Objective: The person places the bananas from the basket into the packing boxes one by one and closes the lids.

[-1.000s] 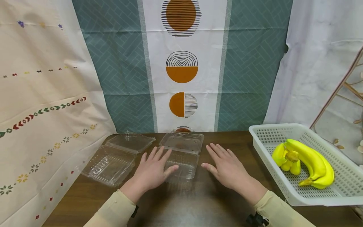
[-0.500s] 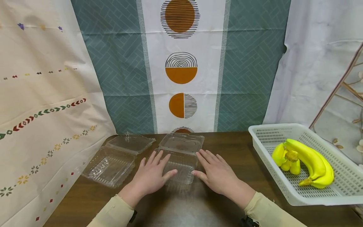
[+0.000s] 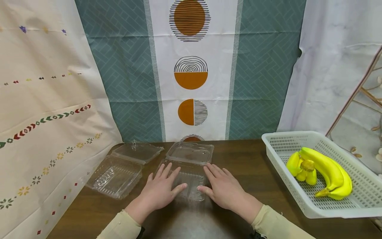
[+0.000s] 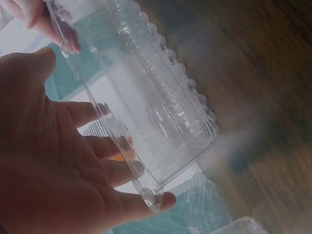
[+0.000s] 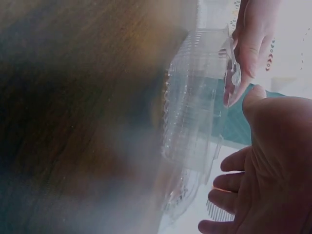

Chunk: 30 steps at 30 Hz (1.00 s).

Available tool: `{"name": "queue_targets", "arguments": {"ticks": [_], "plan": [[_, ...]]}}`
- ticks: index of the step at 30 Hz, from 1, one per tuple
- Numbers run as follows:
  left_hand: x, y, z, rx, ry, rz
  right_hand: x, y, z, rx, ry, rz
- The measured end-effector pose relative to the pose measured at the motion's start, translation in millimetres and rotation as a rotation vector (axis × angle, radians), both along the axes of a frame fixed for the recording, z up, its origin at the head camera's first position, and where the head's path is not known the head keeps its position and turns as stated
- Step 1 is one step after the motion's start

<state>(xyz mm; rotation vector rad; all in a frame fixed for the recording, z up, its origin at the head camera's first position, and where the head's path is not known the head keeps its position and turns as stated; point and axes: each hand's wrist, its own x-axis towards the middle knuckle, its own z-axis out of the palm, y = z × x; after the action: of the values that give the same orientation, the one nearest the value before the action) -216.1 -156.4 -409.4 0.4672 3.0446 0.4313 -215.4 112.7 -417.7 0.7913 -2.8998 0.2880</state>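
A clear plastic clamshell container (image 3: 192, 184) lies with its lid folded back on the table, between my two hands. At its left side is my left hand (image 3: 159, 189), fingers spread and nearly straight; in the left wrist view the fingertips touch the container's rim (image 4: 105, 117). My right hand (image 3: 223, 187) is along the right side, fingers extended and thumb apart, at or very near the rim; whether it touches is unclear in the right wrist view. Neither hand grips anything. A second clear clamshell container (image 3: 116, 176), lid also folded back, lies further left.
On the right stands a white slotted plastic basket (image 3: 286, 189) with yellow bananas (image 3: 325, 169) inside. A dark wooden table (image 3: 244, 149) carries everything. Cloth hangings (image 3: 128, 66) close off the back, and patterned cloth (image 3: 53, 149) borders the left.
My right hand has moved left and nearer to me, up to the container's right side. The middle container has shifted slightly toward me. My left hand has come back a little.
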Motion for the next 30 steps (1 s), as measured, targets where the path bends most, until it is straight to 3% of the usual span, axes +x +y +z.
{"name": "queue_targets", "arguments": {"ticks": [12, 22, 30], "plan": [[3.8, 5.9, -1.0, -0.004, 0.009, -0.010, 0.3, -0.1, -2.3, -0.007, -0.018, -0.007], [8.0, 12.4, -1.7, -0.006, 0.048, -0.055, -2.6, 5.4, -4.1, 0.007, -0.007, -0.031], [-1.0, 3.1, -4.0, 0.051, 0.043, -0.037, -5.2, 12.8, -5.8, -0.012, -0.038, -0.049]]}}
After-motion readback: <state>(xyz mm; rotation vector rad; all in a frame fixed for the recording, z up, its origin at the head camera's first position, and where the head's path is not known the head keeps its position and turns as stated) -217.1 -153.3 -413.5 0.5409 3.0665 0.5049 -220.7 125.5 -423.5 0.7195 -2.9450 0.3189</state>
